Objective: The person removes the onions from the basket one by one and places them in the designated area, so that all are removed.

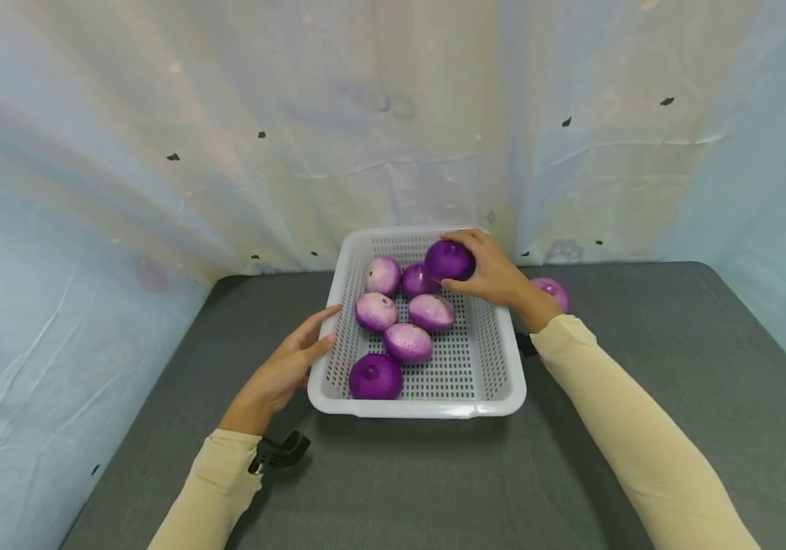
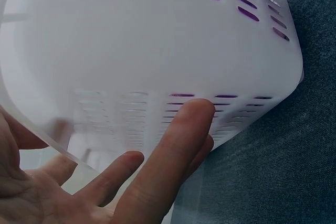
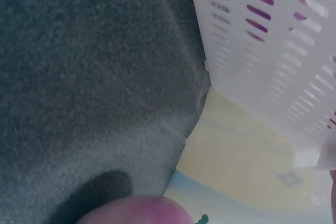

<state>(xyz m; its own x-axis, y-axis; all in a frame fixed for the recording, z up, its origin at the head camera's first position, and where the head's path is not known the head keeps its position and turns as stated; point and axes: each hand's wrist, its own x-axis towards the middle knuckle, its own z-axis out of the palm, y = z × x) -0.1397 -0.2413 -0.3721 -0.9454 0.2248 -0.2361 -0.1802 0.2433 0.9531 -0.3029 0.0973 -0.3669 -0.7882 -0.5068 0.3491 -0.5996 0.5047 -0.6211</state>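
A white slotted plastic basket (image 1: 496,409) stands on the dark grey table with several purple onions in it, among them a dark one (image 1: 375,376) in the near left corner and a paler one (image 1: 408,344) behind it. My right hand (image 1: 492,269) grips a dark purple onion (image 1: 449,260) over the far right part of the basket. At the basket's left side is my left hand (image 1: 289,363), fingers spread along the rim. In the left wrist view its fingers (image 2: 168,161) lie against the slotted outer wall (image 2: 157,40).
Another onion (image 1: 552,293) lies on the table (image 1: 640,367) right of the basket, partly behind my right wrist. It also shows as a pink-purple onion (image 3: 136,212) low in the right wrist view. A patterned pale curtain (image 1: 393,114) hangs along the table's back.
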